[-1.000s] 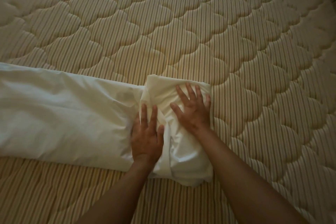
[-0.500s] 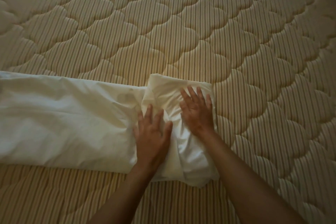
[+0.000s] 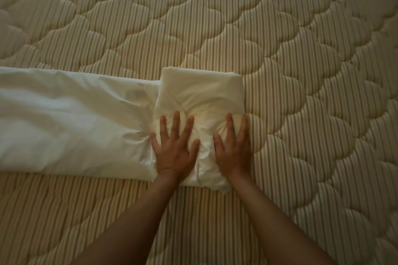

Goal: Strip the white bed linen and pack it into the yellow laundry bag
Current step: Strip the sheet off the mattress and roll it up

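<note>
On the bare mattress [image 3: 280,49] the linen [image 3: 64,125] is lying as 1 long strip with its right end folded into a thick wad that the left hand [image 3: 174,148] and right hand [image 3: 233,148] are pressing flat, fingers straight and spread, so keeping even downward weight should hold the folds tight.

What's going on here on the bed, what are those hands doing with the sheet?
A person is folding a white sheet on a bare quilted mattress. The left hand and right hand press flat on the folded end, fingers spread. The rest of the sheet stretches off to the left. No laundry bag is in view.
</note>
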